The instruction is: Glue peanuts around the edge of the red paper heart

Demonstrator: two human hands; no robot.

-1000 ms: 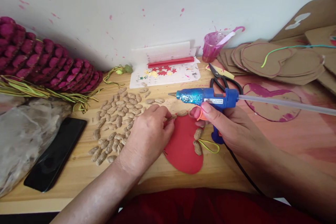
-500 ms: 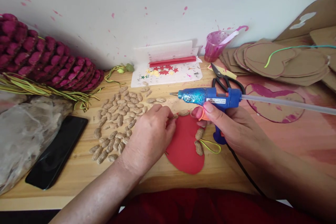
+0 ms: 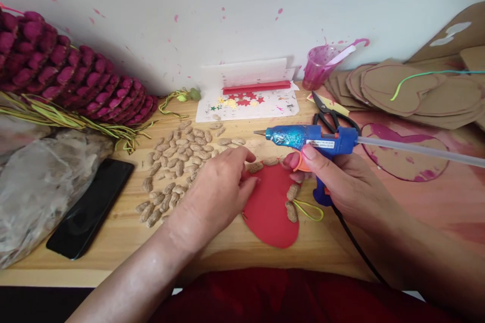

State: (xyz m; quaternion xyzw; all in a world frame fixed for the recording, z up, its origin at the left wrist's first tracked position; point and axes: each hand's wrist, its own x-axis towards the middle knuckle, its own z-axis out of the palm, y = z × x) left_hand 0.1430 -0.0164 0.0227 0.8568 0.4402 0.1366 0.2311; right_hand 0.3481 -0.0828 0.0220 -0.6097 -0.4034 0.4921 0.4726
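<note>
My right hand (image 3: 337, 171) grips a blue hot glue gun (image 3: 303, 140), its nozzle pointing left and a long glue stick coming out of its back. Below it lies a red heart-shaped piece (image 3: 271, 207) with peanuts (image 3: 292, 192) along its upper and right edges and a yellow-green string loop (image 3: 310, 211) at its right side. Over the heart's left edge is my left hand (image 3: 223, 181), thumb and forefinger apart with nothing between them. Close to those fingertips a peanut (image 3: 255, 167) rests on the heart's top edge. My right fingers partly cover the upper right edge.
Many loose peanuts (image 3: 178, 159) lie left of the heart, beside a black phone (image 3: 91, 207) and a plastic bag (image 3: 41, 197). Behind are paper stars (image 3: 246, 98), black cutters (image 3: 329, 113) and a pink-stained cup (image 3: 318, 68). Cardboard hearts (image 3: 401, 88) are stacked at right.
My left thumb and forefinger have parted, letting go of the peanut at the heart's top edge. The whole view has shifted slightly; my right hand still holds the glue gun.
</note>
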